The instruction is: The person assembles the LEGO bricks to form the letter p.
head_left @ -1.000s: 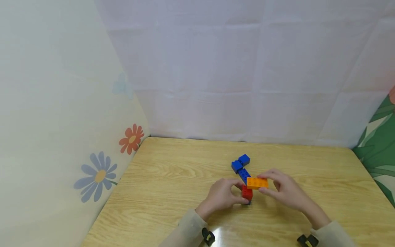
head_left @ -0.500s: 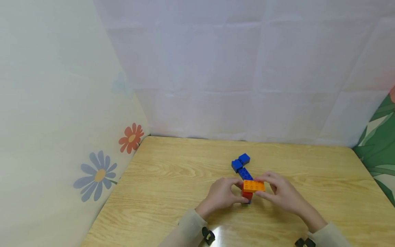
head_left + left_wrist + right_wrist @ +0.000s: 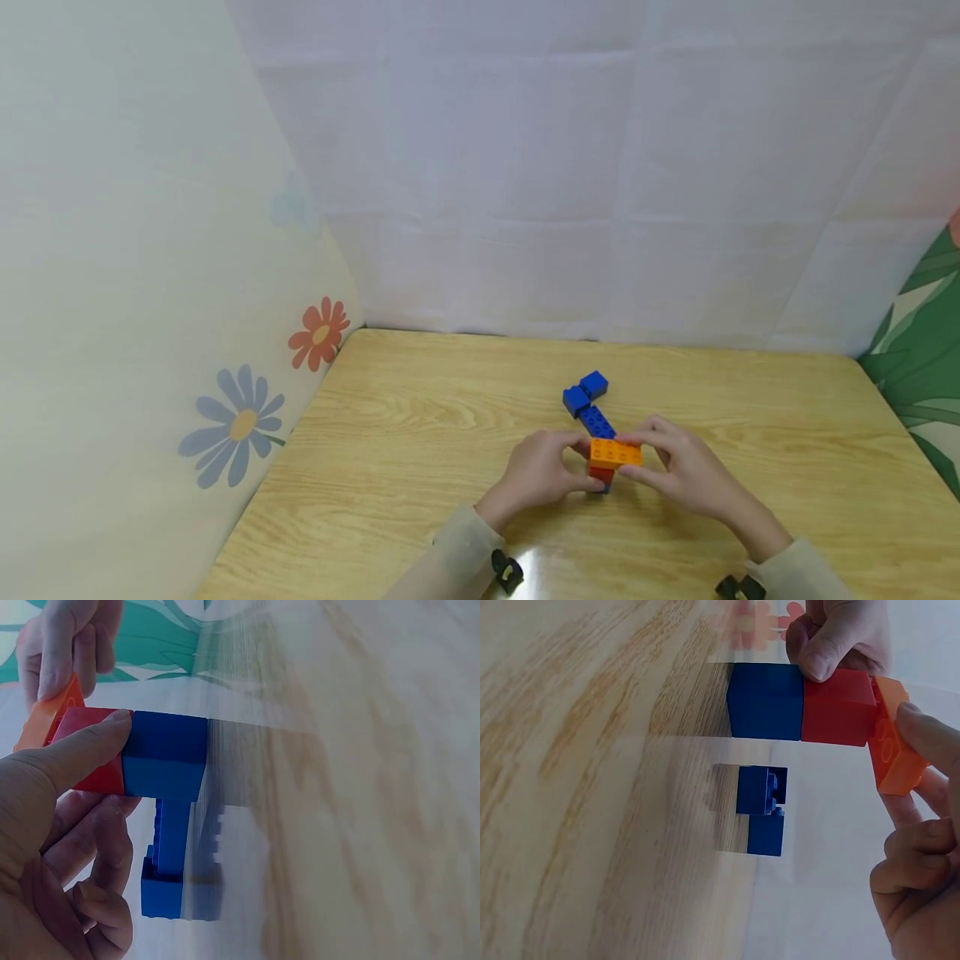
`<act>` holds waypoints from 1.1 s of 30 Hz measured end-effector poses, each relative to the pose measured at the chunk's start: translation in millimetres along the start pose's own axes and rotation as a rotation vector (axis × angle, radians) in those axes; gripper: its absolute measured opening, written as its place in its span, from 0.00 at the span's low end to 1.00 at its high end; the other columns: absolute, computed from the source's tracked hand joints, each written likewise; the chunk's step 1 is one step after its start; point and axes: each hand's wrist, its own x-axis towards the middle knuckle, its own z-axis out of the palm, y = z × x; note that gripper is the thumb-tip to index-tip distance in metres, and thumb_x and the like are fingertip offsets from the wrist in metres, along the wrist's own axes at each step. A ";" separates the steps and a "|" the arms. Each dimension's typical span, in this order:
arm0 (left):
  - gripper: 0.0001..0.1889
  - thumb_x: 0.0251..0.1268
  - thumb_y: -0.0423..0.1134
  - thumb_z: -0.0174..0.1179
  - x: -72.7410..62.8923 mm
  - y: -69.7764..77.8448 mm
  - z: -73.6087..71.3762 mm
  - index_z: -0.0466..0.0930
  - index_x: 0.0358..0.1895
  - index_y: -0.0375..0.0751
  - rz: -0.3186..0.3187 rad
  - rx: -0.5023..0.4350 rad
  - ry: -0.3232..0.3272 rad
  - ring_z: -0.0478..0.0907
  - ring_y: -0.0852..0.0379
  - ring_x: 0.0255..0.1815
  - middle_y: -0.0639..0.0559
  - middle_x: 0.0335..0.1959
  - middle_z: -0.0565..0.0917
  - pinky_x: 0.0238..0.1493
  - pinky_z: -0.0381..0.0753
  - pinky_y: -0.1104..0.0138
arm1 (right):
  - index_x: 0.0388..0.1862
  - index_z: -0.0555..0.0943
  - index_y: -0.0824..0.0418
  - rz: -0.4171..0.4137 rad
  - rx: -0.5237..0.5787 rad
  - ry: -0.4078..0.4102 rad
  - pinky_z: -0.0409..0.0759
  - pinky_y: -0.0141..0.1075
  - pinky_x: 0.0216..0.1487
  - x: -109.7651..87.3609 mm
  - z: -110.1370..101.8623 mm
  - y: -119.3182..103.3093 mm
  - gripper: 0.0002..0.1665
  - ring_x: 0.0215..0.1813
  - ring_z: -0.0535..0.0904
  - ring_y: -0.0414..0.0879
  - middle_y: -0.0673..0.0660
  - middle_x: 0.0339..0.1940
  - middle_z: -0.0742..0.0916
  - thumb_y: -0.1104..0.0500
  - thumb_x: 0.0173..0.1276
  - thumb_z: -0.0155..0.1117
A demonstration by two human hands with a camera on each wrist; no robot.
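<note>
My left hand [image 3: 542, 477] grips a red brick [image 3: 838, 706] between thumb and fingers. That brick sits on a blue brick [image 3: 766, 702], which stands on the table. Over the red brick lies a long orange brick [image 3: 616, 453], studs up, its right end pinched by the thumb and fingers of my right hand [image 3: 686, 472]. In the right wrist view the orange brick meets the red one's top at a slight tilt; whether it is pressed fully on, I cannot tell. From the head, the orange brick hides most of the red one.
Behind the stack lies a studded blue brick [image 3: 597, 422], with two more blue bricks, one nearer [image 3: 576, 401] and one farther [image 3: 594, 384], beyond it. The wooden table [image 3: 420, 392] meets a white cloth backdrop [image 3: 487, 208] and a flowered panel [image 3: 150, 275] at left.
My right hand has moved left and slightly nearer, bringing the orange brick from beside the red brick to over it. The left hand has stayed in place on the red brick.
</note>
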 end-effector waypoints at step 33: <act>0.19 0.52 0.55 0.80 2.4 -3.4 2.7 0.89 0.47 0.60 -0.001 -0.010 -0.004 0.81 0.67 0.47 0.73 0.43 0.86 0.48 0.78 0.64 | 0.54 0.87 0.50 -0.063 -0.004 -0.022 0.69 0.30 0.26 0.5 -2.3 8.1 0.17 0.26 0.69 0.41 0.41 0.44 0.83 0.53 0.67 0.77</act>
